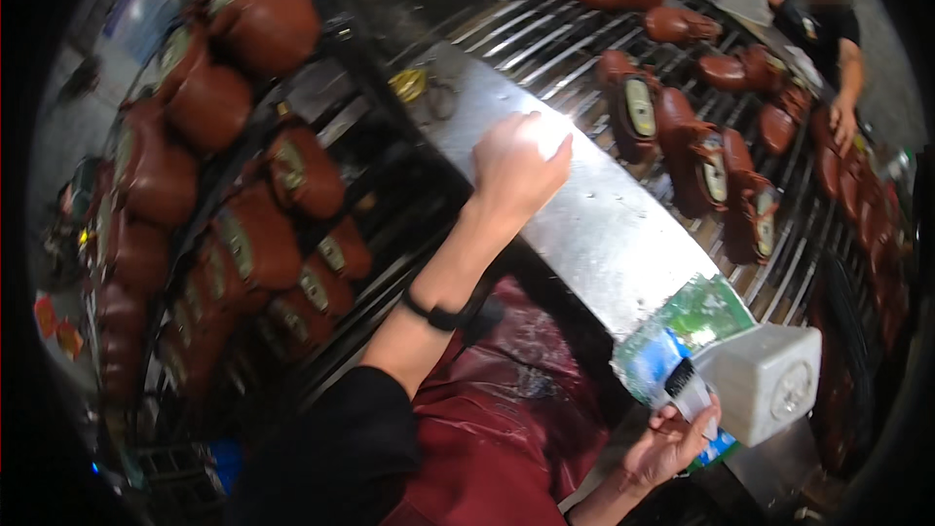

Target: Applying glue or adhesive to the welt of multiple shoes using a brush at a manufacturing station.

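My left hand (518,168) is closed in a fist over the bare metal plate (604,239). A bright white patch at its fingers may be glare or something held; I cannot make it out. A black band (438,316) circles that wrist. My right hand (672,443), at the lower right, grips a flat brush (688,388) by its pale handle, black bristles upward. Beside the brush stands a white plastic container (765,380), tilted in view. The brush's bristles are over a green and blue smeared area (701,315) at the plate's near end.
Reddish-brown shoe uppers on pale lasts (716,161) lie on metal rollers to the right. More fill a rack (146,166) at left. A yellow tape roll (409,85) sits at the plate's far end. Another person's hand (843,125) touches uppers at far right. My dark red apron (506,419) hangs below.
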Motion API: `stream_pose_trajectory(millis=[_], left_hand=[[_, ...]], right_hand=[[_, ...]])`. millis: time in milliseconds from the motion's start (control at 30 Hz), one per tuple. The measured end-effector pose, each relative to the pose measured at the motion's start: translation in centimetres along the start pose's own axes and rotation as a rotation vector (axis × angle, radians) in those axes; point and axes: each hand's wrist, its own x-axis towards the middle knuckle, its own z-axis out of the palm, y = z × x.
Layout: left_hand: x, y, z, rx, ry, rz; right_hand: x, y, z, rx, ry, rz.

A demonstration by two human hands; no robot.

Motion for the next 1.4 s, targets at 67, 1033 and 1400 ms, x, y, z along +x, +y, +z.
stream_pose_trajectory(millis=[67,1033,1400], left_hand=[[-3.2,-1.6,-8.9,0.389,0.271,0.139],[-9.6,11.2,-7.6,-0.499,-1.075,-0.132],[-21.1,-5.0,3.9,-0.366,-0.122,0.748]], right_hand=[[-0.4,-0.2,-0.5,-0.030,-0.039,0.005],[1.3,1.9,-3.2,-0.115,0.195,-0.150],[0.8,6.2,2.4,-0.059,-0.391,0.117]])
